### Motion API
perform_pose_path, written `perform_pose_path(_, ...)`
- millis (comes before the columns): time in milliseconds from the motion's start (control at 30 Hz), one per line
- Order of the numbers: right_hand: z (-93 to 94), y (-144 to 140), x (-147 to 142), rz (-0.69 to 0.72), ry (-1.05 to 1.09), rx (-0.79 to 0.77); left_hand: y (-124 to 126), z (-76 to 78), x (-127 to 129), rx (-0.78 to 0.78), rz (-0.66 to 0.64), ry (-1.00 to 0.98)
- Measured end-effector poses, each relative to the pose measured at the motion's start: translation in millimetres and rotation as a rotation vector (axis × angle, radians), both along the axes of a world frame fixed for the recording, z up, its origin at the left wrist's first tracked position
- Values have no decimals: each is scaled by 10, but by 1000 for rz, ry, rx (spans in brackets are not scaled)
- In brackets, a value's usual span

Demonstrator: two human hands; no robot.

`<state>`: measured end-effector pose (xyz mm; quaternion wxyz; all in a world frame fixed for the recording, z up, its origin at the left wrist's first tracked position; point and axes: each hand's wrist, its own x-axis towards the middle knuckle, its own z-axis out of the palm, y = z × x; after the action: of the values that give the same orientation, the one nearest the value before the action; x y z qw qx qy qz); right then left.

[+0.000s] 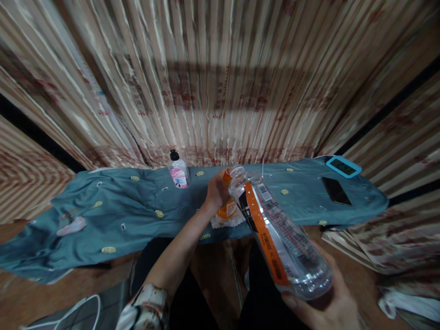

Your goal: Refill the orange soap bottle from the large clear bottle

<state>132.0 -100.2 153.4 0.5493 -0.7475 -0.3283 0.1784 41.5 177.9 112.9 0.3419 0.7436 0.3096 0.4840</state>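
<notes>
My left hand [216,191] grips a small orange bottle [227,208] that stands on a white cloth [225,222] on the teal-covered table [137,206]. My right hand [326,305] holds the base of a large clear plastic bottle [278,233] with an orange and black label. This bottle is tilted forward, its open neck right over the top of the orange bottle. A little liquid sits in the clear bottle near its base.
A small pump bottle with a pink label [178,172] stands at the table's back edge. A black phone [336,190] and a blue-framed device [343,166] lie at the right end. A pale object [72,225] lies at the left. Striped curtains hang behind.
</notes>
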Motion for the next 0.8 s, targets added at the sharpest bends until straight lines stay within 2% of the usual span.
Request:
perform_pose_path(200,-235,-72,220,83,-54,27,9,-12,-28,2,27,63)
perform_pose_path(267,-311,-92,314,217,-171,45,5,3,-40,-1,27,97)
perform_pose_path(367,-378,-111,410,309,-354,80,-9,33,-46,-19,30,119)
perform_pose_path(533,-383,-117,418,302,-440,86,-46,80,-42,-60,44,138)
perform_pose_path(800,-450,-117,429,275,-390,81,-38,52,-48,-84,61,151)
